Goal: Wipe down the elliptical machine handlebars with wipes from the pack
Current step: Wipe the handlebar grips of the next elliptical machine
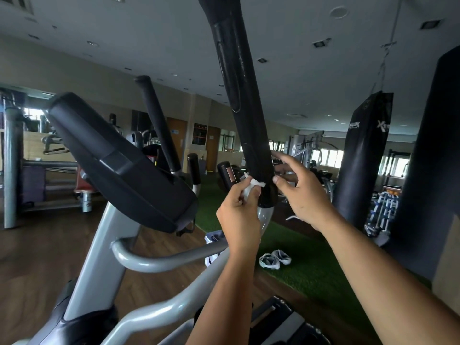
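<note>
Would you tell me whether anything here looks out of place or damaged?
A pair of shoes lies loose on the green turf beside the machine, which seems out of place. The handlebar grip, where the left hand holds a wipe, shows no clear damage.

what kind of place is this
Most likely a gym: a tall black foam handlebar on a grey elliptical machine, a hanging black punching bag, and a grey metal weight machine behind.
</note>
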`<state>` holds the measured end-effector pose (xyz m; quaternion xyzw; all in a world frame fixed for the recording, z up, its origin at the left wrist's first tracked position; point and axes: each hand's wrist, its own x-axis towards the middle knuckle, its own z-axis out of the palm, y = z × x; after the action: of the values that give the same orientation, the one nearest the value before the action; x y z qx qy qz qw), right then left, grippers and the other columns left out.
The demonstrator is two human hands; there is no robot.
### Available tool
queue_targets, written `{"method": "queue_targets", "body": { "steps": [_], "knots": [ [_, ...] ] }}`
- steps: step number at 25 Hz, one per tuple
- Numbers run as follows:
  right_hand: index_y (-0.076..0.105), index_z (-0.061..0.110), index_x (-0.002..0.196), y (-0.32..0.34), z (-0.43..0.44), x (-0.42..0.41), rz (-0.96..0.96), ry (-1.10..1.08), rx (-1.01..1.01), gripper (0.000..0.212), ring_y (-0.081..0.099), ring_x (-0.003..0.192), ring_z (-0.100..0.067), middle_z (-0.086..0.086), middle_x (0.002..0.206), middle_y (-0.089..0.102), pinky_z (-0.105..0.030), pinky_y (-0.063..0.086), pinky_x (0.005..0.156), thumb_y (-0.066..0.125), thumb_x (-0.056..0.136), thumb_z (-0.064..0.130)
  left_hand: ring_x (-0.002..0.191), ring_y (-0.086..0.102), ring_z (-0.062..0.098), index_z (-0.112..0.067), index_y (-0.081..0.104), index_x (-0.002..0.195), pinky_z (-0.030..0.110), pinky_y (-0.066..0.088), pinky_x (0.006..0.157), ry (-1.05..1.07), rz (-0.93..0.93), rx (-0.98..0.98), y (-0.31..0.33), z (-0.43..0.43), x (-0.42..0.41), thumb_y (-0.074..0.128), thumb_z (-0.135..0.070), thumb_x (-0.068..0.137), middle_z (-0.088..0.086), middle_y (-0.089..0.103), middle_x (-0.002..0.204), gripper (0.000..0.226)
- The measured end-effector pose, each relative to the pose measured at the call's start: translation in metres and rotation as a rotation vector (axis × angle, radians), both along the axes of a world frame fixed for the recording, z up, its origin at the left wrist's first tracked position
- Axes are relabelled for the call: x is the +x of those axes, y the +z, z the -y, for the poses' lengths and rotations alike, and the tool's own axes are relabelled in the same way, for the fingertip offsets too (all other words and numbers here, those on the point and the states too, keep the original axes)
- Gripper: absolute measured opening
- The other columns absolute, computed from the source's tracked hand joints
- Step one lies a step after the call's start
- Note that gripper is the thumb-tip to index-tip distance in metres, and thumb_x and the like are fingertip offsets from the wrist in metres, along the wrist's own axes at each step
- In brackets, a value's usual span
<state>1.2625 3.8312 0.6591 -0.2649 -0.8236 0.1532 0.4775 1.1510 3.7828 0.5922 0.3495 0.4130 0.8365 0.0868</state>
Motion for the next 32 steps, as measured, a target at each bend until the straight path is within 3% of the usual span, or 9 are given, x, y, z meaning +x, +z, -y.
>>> {"method": "queue_targets", "body": {
  "steps": [4, 7, 10, 13, 19, 21, 24, 28, 32],
  "knots": [
    [0.047, 0.043, 0.141, 0.000, 0.000, 0.001, -0.003, 0.016, 0.019, 0.051, 0.047, 0.095, 0.033, 0.028, 0.111, 0.054, 0.004, 0.039, 0.074, 0.059, 0.100, 0.015, 0.075, 0.062, -0.009, -0.021, 0.076, 0.110, 0.002, 0.040, 0.066, 0.026, -0.043, -0.101, -0.005, 0.002, 0.006, 0.072, -0.017, 0.092, -0.008, 0.072, 0.086, 0.019],
    [0.048, 0.045, 0.137, -0.002, 0.000, 0.000, -0.041, 0.039, 0.030, 0.049, 0.052, 0.094, 0.027, 0.027, 0.111, 0.055, 0.002, 0.040, 0.075, 0.059, 0.100, 0.014, 0.076, 0.059, -0.016, -0.020, 0.076, 0.113, -0.001, 0.038, 0.065, 0.056, -0.081, -0.179, -0.012, 0.002, 0.012, 0.070, -0.018, 0.094, -0.004, 0.074, 0.096, 0.021],
    [0.052, 0.041, 0.134, -0.013, 0.000, -0.003, -0.096, 0.028, 0.069, 0.046, 0.054, 0.104, 0.020, 0.020, 0.119, 0.059, -0.005, 0.046, 0.087, 0.060, 0.099, 0.012, 0.082, 0.064, 0.000, -0.020, 0.075, 0.115, -0.002, 0.039, 0.067, 0.075, -0.144, -0.255, -0.017, 0.004, 0.011, 0.068, -0.018, 0.094, 0.000, 0.076, 0.103, 0.023],
    [0.059, 0.026, 0.130, -0.035, -0.001, -0.004, -0.190, 0.018, 0.059, 0.037, 0.059, 0.110, 0.002, 0.003, 0.127, 0.062, -0.007, 0.048, 0.088, 0.061, 0.097, 0.009, 0.089, 0.067, 0.013, -0.022, 0.076, 0.112, 0.009, 0.043, 0.070, 0.108, -0.276, -0.354, -0.024, 0.010, 0.006, 0.068, -0.020, 0.093, 0.002, 0.077, 0.097, 0.021],
    [0.064, 0.020, 0.115, -0.080, 0.019, 0.000, -0.282, 0.010, 0.028, 0.022, 0.058, 0.093, 0.014, 0.013, 0.101, 0.063, -0.002, 0.044, 0.076, 0.059, 0.097, 0.009, 0.074, 0.065, 0.008, -0.023, 0.078, 0.108, 0.019, 0.049, 0.074, 0.210, -0.319, -0.369, -0.041, 0.043, -0.014, 0.071, -0.017, 0.087, -0.004, 0.075, 0.079, 0.022],
    [0.066, 0.017, 0.111, -0.091, 0.029, -0.002, -0.267, 0.058, 0.017, 0.018, 0.057, 0.090, 0.016, 0.014, 0.097, 0.063, -0.001, 0.043, 0.073, 0.060, 0.096, 0.008, 0.072, 0.064, 0.006, -0.021, 0.078, 0.108, 0.022, 0.050, 0.076, 0.240, -0.319, -0.399, -0.047, 0.060, -0.025, 0.071, -0.016, 0.087, -0.004, 0.074, 0.077, 0.023],
    [0.068, 0.013, 0.105, -0.102, 0.047, -0.014, -0.214, 0.141, 0.025, 0.015, 0.060, 0.087, 0.012, 0.010, 0.093, 0.067, -0.002, 0.043, 0.072, 0.060, 0.095, 0.006, 0.067, 0.059, 0.000, -0.021, 0.078, 0.109, 0.009, 0.043, 0.066, 0.304, -0.328, -0.482, -0.063, 0.089, -0.042, 0.070, -0.015, 0.089, -0.005, 0.072, 0.080, 0.022],
    [0.069, 0.016, 0.099, -0.118, 0.082, -0.048, -0.072, 0.279, 0.047, 0.010, 0.064, 0.084, -0.007, 0.005, 0.094, 0.069, -0.010, 0.049, 0.070, 0.061, 0.093, 0.012, 0.069, 0.060, -0.003, -0.025, 0.078, 0.107, 0.003, 0.038, 0.063, 0.445, -0.298, -0.574, -0.083, 0.136, -0.068, 0.069, -0.016, 0.091, -0.010, 0.070, 0.082, 0.020],
    [0.068, 0.020, 0.095, -0.135, 0.124, -0.091, 0.147, 0.425, 0.052, 0.007, 0.063, 0.086, -0.011, 0.006, 0.096, 0.065, -0.025, 0.055, 0.072, 0.062, 0.095, 0.022, 0.076, 0.062, 0.004, -0.024, 0.080, 0.099, 0.004, 0.039, 0.066, 0.575, -0.331, -0.692, -0.098, 0.199, -0.099, 0.070, -0.015, 0.088, -0.007, 0.073, 0.084, 0.018]
  ]
}}
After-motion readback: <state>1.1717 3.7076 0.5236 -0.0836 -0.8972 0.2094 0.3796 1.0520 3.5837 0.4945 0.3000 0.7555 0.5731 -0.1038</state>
